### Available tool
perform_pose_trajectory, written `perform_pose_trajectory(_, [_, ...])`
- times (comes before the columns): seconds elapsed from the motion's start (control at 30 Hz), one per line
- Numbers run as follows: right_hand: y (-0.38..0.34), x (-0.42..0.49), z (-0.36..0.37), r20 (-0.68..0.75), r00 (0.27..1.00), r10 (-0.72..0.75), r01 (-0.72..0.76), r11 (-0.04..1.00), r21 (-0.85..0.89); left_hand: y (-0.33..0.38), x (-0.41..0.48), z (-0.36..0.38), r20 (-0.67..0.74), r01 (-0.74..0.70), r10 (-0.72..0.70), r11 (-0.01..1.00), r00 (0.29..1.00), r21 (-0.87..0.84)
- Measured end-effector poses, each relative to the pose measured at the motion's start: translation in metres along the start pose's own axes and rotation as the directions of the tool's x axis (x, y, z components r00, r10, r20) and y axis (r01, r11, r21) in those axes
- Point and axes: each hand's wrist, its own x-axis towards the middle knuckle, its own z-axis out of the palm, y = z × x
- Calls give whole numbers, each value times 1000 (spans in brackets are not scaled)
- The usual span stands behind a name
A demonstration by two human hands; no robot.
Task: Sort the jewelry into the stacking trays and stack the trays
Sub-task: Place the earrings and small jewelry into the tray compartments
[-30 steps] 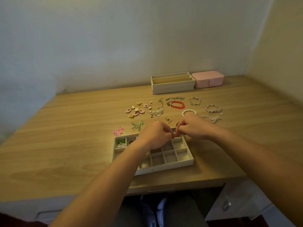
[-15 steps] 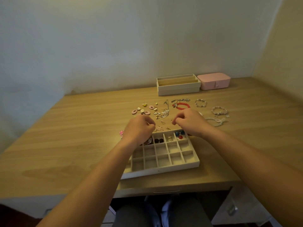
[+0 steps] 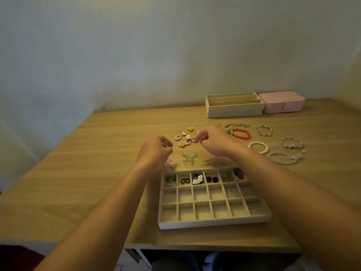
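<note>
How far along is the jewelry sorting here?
Done: the far row of the grid tray holds small pieces. In hand: right hand at the pink earrings; left hand curled, contents unclear. Left: green earrings, red bracelet, other bracelets loose; grid tray apart from back trays.

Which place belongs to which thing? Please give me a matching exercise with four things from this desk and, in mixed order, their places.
Things:
1. pink box
2. red bracelet
3. grid tray
4. green earrings

Places:
a. nearest the front edge of the desk
b. at the back wall, right of the slotted tray
c. just behind the grid tray's far rim
d. just right of the right hand

Pairs: 1-b; 2-d; 3-a; 4-c
</note>
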Motion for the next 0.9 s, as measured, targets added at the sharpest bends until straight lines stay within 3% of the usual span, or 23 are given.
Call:
perform_pose_trajectory(0.17, [-8,36,14,74,997,-7,17,990,-139,-2,27,10,18,5,-4,1000,1000,-30])
perform_pose_trajectory(0.33, [-11,65,27,-31,998,-52,38,936,-350,-2,50,16,-7,-2,1,993,1000,-121])
perform_pose_trajectory(0.57, [-6,89,28,73,995,-70,91,935,-342,-8,73,20,-53,-18,1,947,999,-321])
perform_pose_trajectory(0.9, [-2,94,30,61,994,-86,103,917,-385,-8,66,26,-71,-57,25,865,997,-499])
